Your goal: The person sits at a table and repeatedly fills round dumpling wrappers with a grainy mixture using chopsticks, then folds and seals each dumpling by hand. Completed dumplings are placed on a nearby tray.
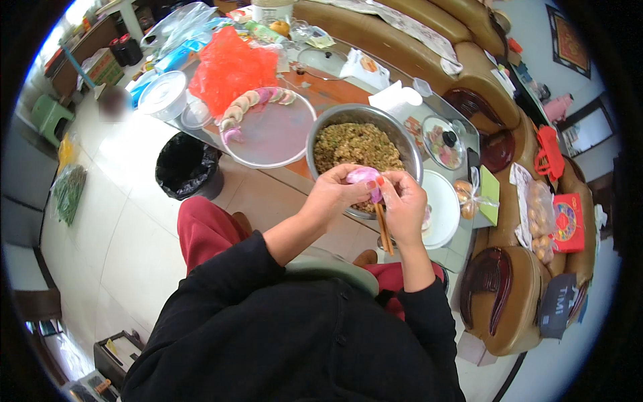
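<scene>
Over the near edge of a steel bowl [414, 144] of chopped filling [355, 144], both my hands pinch a pink dumpling [362, 175]. My left hand [333, 194] grips its left side with bent fingers. My right hand [404, 201] closes on the right side and also keeps a pair of wooden chopsticks [384, 230] in the palm, their ends pointing down toward me. To the left lies a round tray [274, 137] with a curved row of pink and pale dumplings [242, 104] along its far rim. A white plate [442, 209] sits right of the bowl, partly hidden by my right hand.
A red plastic bag [234, 70] and clear tubs [164, 94] crowd the table's left. Below them stands a black-lined bin [187, 167]. A glass lid [443, 141], a bag of round buns [465, 192] and a green box [489, 194] are at right, before brown sofas [502, 295].
</scene>
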A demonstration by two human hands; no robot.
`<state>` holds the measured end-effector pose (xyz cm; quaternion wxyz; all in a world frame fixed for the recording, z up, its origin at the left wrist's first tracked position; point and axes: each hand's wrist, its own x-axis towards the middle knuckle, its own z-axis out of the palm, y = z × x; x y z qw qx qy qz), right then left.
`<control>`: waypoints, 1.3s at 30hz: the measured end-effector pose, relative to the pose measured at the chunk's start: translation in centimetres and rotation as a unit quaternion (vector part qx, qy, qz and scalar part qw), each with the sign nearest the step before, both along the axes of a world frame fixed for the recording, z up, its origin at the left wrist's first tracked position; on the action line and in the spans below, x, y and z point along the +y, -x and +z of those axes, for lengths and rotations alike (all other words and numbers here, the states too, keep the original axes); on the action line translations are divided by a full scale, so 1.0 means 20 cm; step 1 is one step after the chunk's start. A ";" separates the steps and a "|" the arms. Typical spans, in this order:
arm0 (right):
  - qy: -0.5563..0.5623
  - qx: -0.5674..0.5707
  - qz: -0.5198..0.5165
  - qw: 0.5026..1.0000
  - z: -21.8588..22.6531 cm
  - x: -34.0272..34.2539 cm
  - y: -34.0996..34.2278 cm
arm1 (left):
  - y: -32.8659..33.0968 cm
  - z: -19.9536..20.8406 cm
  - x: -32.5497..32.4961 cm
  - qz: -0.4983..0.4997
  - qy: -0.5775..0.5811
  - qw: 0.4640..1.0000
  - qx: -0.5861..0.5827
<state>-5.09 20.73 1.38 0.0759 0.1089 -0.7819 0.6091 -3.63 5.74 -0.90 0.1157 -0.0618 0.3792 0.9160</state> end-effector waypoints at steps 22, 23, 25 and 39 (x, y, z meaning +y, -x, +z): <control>-0.015 -0.011 -0.007 1.000 0.06 0.05 -0.09 | -0.04 0.05 0.03 0.021 -0.089 0.996 -0.017; 0.005 -0.056 -0.002 0.998 0.10 0.06 -0.10 | -0.04 0.05 0.02 0.012 -0.097 0.995 -0.016; 0.037 -0.116 0.014 0.992 0.12 0.09 -0.08 | -0.03 0.05 0.00 -0.010 -0.113 0.993 -0.014; -0.022 -0.050 0.024 0.998 0.11 0.07 -0.07 | -0.04 0.02 -0.01 -0.014 -0.100 0.995 0.009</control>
